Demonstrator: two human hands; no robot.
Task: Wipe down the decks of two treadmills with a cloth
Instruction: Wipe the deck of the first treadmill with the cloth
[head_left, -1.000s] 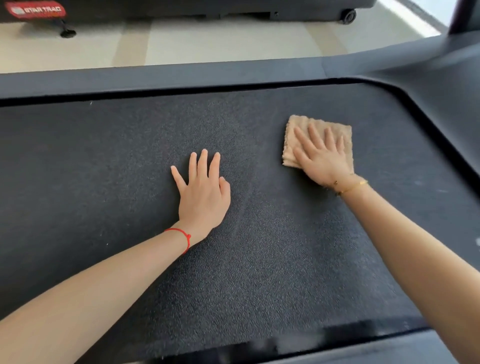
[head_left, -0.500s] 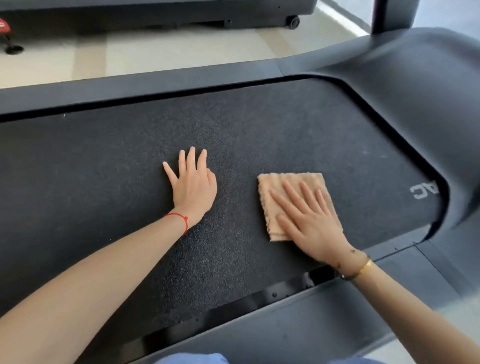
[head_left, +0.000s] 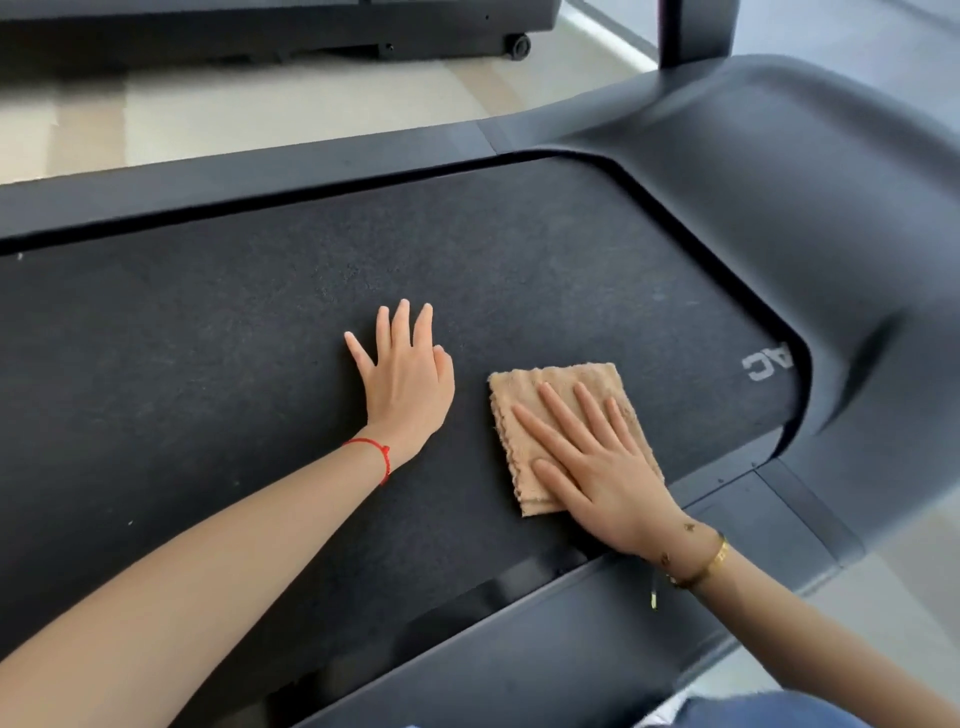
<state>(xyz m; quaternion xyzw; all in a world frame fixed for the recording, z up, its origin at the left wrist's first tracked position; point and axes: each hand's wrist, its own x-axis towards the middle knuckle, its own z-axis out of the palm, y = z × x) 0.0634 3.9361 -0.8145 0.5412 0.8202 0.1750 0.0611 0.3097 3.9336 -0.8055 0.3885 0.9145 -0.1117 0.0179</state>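
A: How should this stroke go?

B: I'd keep the right hand (head_left: 602, 467) flat, with even pressure, and overlap each pass across the belt (head_left: 208, 338), letting the left hand (head_left: 405, 384) brace.

A: Where's the cloth (head_left: 558, 395)?

B: Folded on the belt near its close edge, under the right palm. The fingers (head_left: 558, 410) lie straight and spread on top, pressing, not gripping; cloth shows beyond the tips. The left fingers are straight too, flat on bare belt, just beside the cloth.
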